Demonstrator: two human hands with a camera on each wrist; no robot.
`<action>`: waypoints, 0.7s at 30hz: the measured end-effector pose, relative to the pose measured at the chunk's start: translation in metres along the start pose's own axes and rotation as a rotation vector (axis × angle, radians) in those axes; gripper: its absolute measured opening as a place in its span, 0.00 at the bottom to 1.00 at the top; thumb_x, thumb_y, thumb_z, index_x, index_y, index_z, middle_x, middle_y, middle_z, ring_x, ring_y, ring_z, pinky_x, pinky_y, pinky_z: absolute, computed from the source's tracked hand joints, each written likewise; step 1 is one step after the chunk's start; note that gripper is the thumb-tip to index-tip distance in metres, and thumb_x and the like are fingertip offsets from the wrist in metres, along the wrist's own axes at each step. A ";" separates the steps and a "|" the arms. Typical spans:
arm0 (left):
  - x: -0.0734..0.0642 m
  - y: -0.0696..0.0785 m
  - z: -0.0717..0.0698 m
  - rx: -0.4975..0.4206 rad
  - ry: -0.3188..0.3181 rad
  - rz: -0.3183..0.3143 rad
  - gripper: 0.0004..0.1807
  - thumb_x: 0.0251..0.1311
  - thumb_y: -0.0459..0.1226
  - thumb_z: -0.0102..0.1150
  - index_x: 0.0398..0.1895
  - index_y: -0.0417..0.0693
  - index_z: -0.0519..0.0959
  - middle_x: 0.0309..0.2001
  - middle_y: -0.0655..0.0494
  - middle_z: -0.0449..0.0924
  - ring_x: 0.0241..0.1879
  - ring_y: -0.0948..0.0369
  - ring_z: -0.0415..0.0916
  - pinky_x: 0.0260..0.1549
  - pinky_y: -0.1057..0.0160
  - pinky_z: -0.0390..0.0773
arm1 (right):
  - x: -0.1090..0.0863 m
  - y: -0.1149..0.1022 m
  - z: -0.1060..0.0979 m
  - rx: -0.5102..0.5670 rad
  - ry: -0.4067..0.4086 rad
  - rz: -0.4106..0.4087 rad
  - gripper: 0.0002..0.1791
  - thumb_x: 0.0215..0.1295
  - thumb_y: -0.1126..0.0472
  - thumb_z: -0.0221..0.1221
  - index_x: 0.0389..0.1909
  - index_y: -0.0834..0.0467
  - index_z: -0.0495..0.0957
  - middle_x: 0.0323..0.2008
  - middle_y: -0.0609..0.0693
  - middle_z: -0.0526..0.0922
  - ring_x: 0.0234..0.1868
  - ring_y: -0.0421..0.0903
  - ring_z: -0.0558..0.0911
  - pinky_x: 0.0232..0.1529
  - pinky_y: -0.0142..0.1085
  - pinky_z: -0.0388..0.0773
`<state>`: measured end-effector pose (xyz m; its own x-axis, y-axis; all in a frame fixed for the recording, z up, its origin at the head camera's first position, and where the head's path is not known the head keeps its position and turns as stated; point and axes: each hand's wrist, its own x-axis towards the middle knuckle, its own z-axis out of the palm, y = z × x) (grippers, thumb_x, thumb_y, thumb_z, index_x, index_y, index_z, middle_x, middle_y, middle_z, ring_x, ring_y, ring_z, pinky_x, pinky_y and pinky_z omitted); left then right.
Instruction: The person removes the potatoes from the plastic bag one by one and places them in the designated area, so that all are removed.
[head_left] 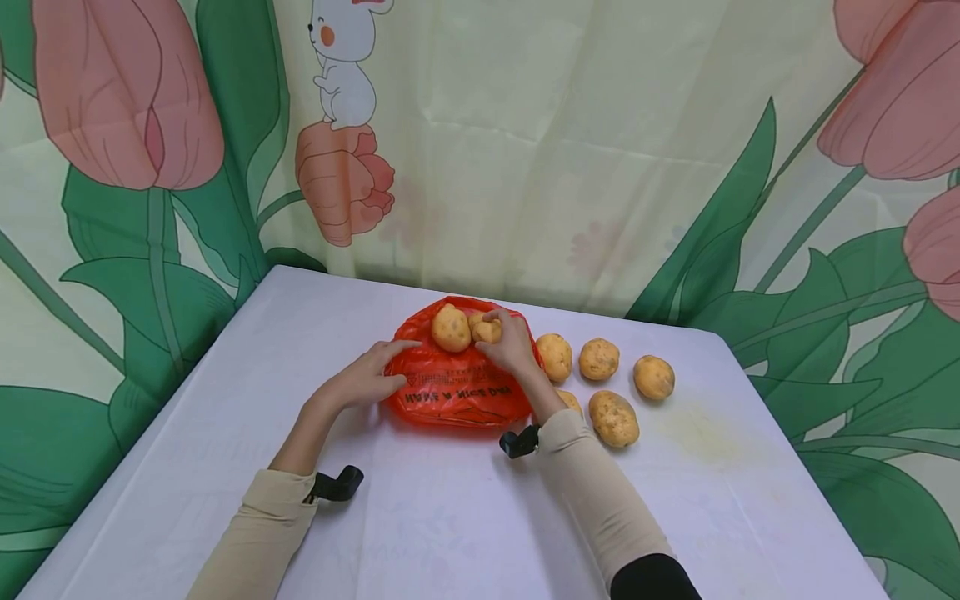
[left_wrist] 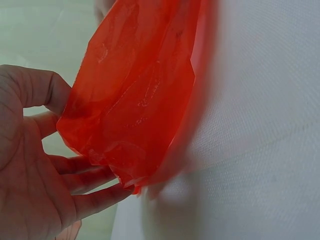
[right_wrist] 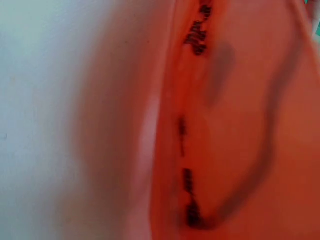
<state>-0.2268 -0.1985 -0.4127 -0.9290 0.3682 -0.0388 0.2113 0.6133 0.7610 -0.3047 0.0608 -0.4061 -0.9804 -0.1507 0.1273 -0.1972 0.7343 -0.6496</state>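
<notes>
A red plastic bag (head_left: 457,375) with dark printing lies mouth-open on the table. My left hand (head_left: 367,375) holds its left edge; in the left wrist view, the fingers (left_wrist: 100,200) touch the film's rim. At the bag's mouth, my right hand (head_left: 512,342) holds a potato (head_left: 489,332) between thumb and fingers. Left of it, another potato (head_left: 451,327) rests in the bag. A further potato seems to show partly behind the held one. The right wrist view has only blurred red film (right_wrist: 240,125) and table, with the hand out of sight.
Several loose potatoes lie right of the bag, among them a near one (head_left: 613,418) and a far right one (head_left: 654,377). One potato (head_left: 568,401) is partly hidden by the right wrist. A white cloth covers the table (head_left: 420,517); a flowered curtain (head_left: 525,167) hangs behind.
</notes>
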 end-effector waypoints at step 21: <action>-0.001 0.001 0.000 0.003 -0.003 -0.004 0.35 0.63 0.34 0.50 0.77 0.48 0.63 0.70 0.34 0.62 0.69 0.40 0.62 0.66 0.33 0.65 | -0.006 0.007 0.005 0.068 0.080 0.019 0.20 0.67 0.62 0.63 0.58 0.58 0.71 0.61 0.62 0.74 0.64 0.59 0.72 0.69 0.52 0.68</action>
<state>-0.2252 -0.1983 -0.4122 -0.9289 0.3678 -0.0444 0.2079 0.6168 0.7591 -0.2998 0.0633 -0.4153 -0.9817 -0.0816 0.1721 -0.1803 0.6897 -0.7013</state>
